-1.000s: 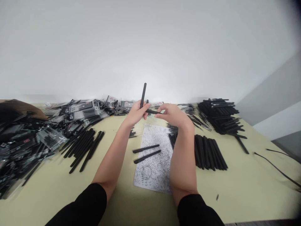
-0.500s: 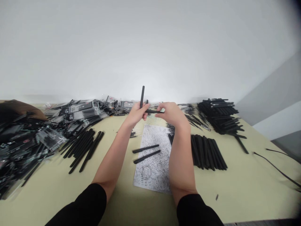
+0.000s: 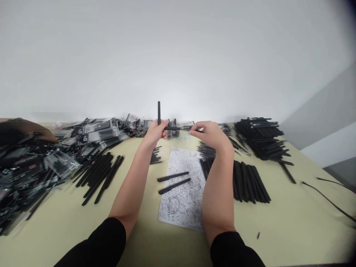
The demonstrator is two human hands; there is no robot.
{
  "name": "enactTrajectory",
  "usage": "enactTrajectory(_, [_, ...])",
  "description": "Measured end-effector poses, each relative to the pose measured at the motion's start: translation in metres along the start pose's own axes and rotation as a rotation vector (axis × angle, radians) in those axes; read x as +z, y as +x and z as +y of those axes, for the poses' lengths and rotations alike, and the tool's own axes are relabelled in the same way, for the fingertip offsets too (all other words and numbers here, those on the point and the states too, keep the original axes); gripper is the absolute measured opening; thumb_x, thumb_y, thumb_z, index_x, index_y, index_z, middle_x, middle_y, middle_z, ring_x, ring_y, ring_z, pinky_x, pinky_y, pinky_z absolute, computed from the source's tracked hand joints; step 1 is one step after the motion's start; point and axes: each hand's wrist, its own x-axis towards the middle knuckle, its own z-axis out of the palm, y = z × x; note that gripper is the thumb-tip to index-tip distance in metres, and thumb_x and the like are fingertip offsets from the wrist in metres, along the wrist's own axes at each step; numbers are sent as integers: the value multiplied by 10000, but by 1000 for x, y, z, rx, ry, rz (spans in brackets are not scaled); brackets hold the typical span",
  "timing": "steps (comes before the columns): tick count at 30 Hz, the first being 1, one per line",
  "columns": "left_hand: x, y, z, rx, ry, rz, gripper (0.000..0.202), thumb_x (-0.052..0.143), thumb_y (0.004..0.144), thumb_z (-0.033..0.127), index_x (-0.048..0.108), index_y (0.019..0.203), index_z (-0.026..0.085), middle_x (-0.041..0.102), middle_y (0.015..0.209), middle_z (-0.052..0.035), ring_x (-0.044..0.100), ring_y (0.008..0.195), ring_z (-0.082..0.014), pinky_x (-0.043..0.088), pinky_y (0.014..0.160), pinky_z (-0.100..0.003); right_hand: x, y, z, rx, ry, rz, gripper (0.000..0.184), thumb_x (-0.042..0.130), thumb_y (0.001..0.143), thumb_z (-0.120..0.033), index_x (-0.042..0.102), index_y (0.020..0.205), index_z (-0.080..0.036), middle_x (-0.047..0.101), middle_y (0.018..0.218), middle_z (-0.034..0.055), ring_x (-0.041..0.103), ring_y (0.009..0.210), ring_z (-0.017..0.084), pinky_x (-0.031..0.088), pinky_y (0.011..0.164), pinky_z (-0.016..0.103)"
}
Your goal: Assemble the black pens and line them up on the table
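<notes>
My left hand [image 3: 155, 132] is closed around a black pen [image 3: 159, 111] that stands upright above the fingers. A second thin black pen part [image 3: 178, 128] lies level between both hands, one end at my left hand, the other pinched by my right hand [image 3: 210, 134]. Both hands are raised above the far end of a scribbled-on sheet of paper [image 3: 185, 187]. Two black pens [image 3: 172, 180] lie on that sheet between my forearms.
A row of black pens [image 3: 101, 176] lies left of my arms, beside a heap of packaged pens [image 3: 41, 159]. Another neat row [image 3: 247, 180] and a tall stack of black pens [image 3: 263, 135] sit right. Thin black strips [image 3: 325, 194] lie far right on the pale yellow table [image 3: 55, 237].
The upright pen has swung from a rightward lean to vertical and shifted left. My hands have drawn slightly apart, exposing more of the level pen part between them.
</notes>
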Motion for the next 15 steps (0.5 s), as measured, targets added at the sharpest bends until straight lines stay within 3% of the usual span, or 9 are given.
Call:
enactTrajectory(9, [-3, 4, -1, 26, -34, 43, 274, 561, 929, 178, 398, 710, 199, 317, 436, 125, 346, 341, -36, 346, 370, -153, -8, -5, 11, 22, -3, 48, 216, 590, 829, -396, 703, 784, -217, 716, 870, 54, 594, 755, 189, 414, 692, 327])
enactTrajectory(15, [-6, 5, -2, 33, -62, 58, 306, 616, 900, 193, 384, 700, 201, 304, 459, 129, 343, 354, -30, 346, 372, -152, -15, -8, 18, 74, 4, 53, 255, 604, 800, -445, 673, 723, -211, 682, 755, 45, 560, 672, 175, 417, 661, 329])
